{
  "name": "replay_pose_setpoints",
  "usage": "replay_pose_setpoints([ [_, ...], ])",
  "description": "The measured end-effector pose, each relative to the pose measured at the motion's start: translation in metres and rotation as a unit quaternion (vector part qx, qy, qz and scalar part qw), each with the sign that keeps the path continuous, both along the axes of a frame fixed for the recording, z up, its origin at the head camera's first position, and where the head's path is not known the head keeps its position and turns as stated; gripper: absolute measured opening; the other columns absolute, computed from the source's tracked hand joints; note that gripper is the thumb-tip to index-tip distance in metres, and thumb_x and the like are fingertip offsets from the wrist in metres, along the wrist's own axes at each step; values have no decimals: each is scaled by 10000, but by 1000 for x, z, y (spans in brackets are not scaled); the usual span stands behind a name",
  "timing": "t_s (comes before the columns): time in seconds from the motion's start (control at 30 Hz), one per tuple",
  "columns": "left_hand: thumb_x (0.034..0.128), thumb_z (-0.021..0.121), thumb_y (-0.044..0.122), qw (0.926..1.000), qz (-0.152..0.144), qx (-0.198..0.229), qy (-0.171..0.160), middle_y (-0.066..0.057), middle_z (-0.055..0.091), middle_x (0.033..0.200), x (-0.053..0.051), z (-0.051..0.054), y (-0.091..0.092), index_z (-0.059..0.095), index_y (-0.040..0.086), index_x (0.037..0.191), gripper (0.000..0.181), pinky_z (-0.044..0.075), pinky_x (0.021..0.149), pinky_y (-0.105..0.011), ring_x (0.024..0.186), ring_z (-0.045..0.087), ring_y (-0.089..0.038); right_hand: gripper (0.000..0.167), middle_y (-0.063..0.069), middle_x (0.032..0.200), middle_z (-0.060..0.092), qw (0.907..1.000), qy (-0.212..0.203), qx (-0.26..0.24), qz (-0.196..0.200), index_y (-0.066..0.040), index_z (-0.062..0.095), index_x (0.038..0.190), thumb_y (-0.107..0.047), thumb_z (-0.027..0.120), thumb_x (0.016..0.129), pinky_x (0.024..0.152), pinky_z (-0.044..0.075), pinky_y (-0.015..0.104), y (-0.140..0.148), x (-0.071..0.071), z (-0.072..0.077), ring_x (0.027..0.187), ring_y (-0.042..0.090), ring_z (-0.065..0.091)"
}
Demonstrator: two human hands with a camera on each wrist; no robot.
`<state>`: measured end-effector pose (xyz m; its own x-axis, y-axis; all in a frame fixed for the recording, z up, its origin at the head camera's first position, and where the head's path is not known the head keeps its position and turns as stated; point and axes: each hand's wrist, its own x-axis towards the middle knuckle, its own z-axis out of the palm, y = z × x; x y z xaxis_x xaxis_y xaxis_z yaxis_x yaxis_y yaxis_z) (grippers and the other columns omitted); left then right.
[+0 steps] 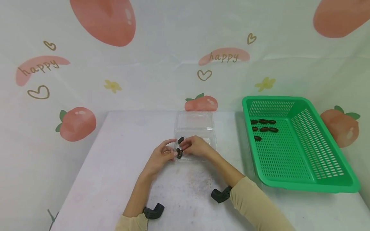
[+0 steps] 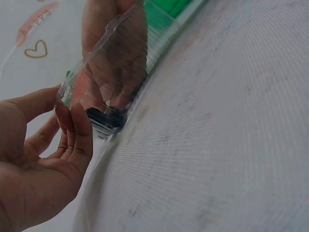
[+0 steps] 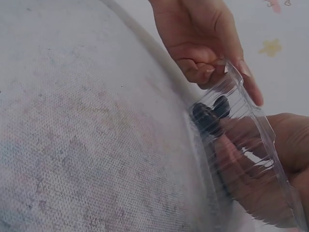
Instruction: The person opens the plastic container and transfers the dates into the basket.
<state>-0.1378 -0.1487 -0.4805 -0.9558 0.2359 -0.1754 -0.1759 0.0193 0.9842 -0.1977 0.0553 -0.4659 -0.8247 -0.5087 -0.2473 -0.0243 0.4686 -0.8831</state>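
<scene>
A clear plastic clamshell box (image 1: pixel 195 158) lies on the white table with its lid (image 1: pixel 194 120) folded back. My left hand (image 1: pixel 159 158) grips the box's left rim between thumb and fingers, as the left wrist view (image 2: pixel 48 159) also shows. Inside the box my right hand (image 1: pixel 196 146) reaches down, bent fingers beside the dark, date-like pieces. One dark piece (image 1: pixel 180 140) lies near its index finger; darker pieces (image 1: pixel 180 154) sit together close to my left thumb. Through the plastic in the right wrist view, a fingertip of the right hand (image 3: pixel 260 179) touches a dark piece (image 3: pixel 207 118).
To the right stands a green perforated basket (image 1: pixel 303 187), with several dark, date-like pieces (image 1: pixel 264 129) in rows along its left side. A patterned cloth backdrop (image 1: pixel 162 70) hangs behind the white table (image 1: pixel 121 154). Black wrist mounts (image 1: pixel 221 194) sit near both sleeves.
</scene>
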Motion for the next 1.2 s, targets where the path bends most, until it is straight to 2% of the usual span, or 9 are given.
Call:
replay_pose_setpoints([
  [0.3,917,692,51,10000,-21,67,19,-77,543,916,1,0,0,478,101,1445,572,531,768,-341,771,594,-228,327,-47,851,706,9969,462,627,103,-86,767,1055,-299,819,814,663,486,233,-8,2,2,763,84,605],
  [0.57,915,695,54,10000,36,89,-17,-83,532,918,2,1,-1,485,119,1440,570,524,762,-317,780,578,-218,257,-62,823,683,9942,724,782,154,-119,758,990,-272,834,799,649,486,239,-11,3,3,737,83,601],
  [0.77,918,699,73,9999,75,80,-50,-82,536,921,4,1,0,496,139,1433,558,523,770,-315,788,578,-217,250,-63,851,679,9944,835,628,142,-144,718,961,-282,843,795,663,497,251,-11,3,1,762,90,608],
  [0.93,915,704,66,9998,86,130,-76,-78,547,917,4,0,0,498,131,1430,559,524,773,-321,795,580,-210,250,-54,841,706,9954,904,310,-86,-129,700,973,-228,845,795,666,490,260,-9,3,0,767,89,626],
  [1.2,918,689,41,9999,114,90,-16,-78,551,908,3,0,0,499,124,1428,551,537,758,-330,780,590,-199,268,-2,842,743,9961,590,-438,-484,-101,640,1007,-101,808,797,641,478,260,-5,1,2,738,104,665],
])
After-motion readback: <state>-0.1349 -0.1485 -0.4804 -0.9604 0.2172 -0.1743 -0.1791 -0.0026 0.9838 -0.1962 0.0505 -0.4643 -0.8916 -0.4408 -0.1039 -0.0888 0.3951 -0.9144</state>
